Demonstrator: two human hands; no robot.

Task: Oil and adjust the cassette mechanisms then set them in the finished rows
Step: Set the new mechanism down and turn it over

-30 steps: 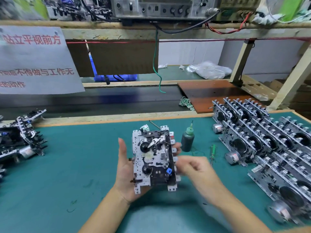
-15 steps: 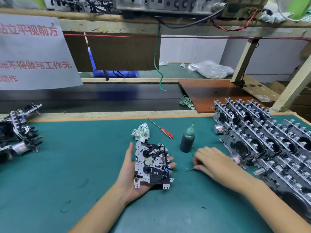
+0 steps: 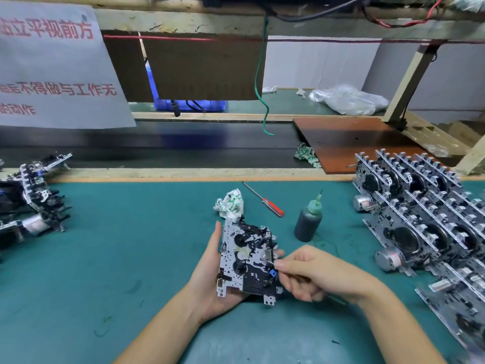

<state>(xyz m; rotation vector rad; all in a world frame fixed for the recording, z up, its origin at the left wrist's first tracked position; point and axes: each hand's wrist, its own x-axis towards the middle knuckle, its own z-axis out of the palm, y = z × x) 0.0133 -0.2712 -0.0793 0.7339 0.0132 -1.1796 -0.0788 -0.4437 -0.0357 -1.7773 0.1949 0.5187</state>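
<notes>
A cassette mechanism (image 3: 246, 261), a grey metal plate with black reels and a small blue part, lies face up in my left hand (image 3: 210, 285). The thumb runs along its left edge and fingertips curl round its right edge. My right hand (image 3: 315, 274) pinches a thin small screwdriver, whose metal tip touches the mechanism's right side. The handle is mostly hidden in the hand. A dark oil bottle (image 3: 308, 222) with a green nozzle stands upright just behind and to the right.
Finished mechanisms stand in rows (image 3: 425, 222) along the right of the green mat (image 3: 131, 258). A pile of other mechanisms (image 3: 31, 206) sits at the far left. A red-handled screwdriver (image 3: 265, 202) and a crumpled rag (image 3: 231, 203) lie behind the held mechanism. A black conveyor (image 3: 157, 145) runs beyond the bench edge.
My right hand reached right to the mat, picked up the small screwdriver and came back to the mechanism. My left hand lowered the mechanism and laid it flatter.
</notes>
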